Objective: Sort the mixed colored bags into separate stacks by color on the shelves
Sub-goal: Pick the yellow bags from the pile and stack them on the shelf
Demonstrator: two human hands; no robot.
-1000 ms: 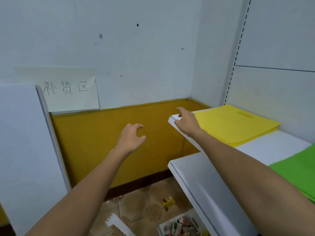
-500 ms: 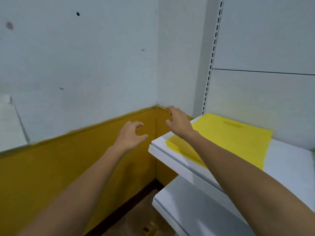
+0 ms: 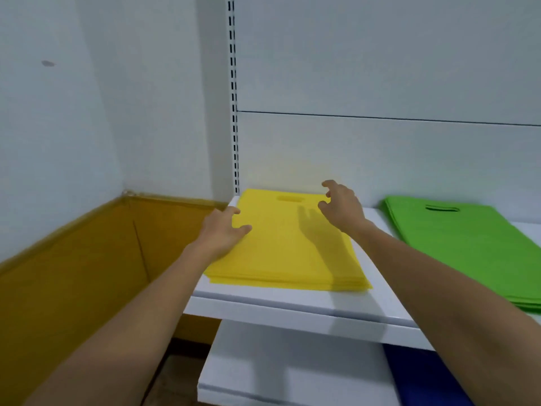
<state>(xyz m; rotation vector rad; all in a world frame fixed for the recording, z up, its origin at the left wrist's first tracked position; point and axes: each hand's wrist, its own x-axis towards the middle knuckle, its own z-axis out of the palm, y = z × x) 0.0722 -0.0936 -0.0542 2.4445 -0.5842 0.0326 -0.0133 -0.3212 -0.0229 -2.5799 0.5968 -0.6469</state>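
A stack of yellow bags (image 3: 281,253) lies flat at the left end of the white shelf (image 3: 292,306), its handle cutout toward the back panel. A stack of green bags (image 3: 468,244) lies to its right on the same shelf. My left hand (image 3: 222,232) is at the yellow stack's left edge, fingers loosely curled, holding nothing. Above the stack's far right corner hovers my right hand (image 3: 341,206), fingers bent and empty, casting a shadow on the yellow bags. A blue bag (image 3: 421,379) shows on the lower shelf at bottom right.
The white back panel (image 3: 380,156) and a slotted upright (image 3: 234,112) close the shelf behind. A wall with a mustard lower band (image 3: 73,273) stands to the left. A lower white shelf (image 3: 292,370) sits below.
The view has swung right and onto the shelf. Both hands have moved over the yellow stack, left at its left edge, right above its far right corner. The green stack has come into view.
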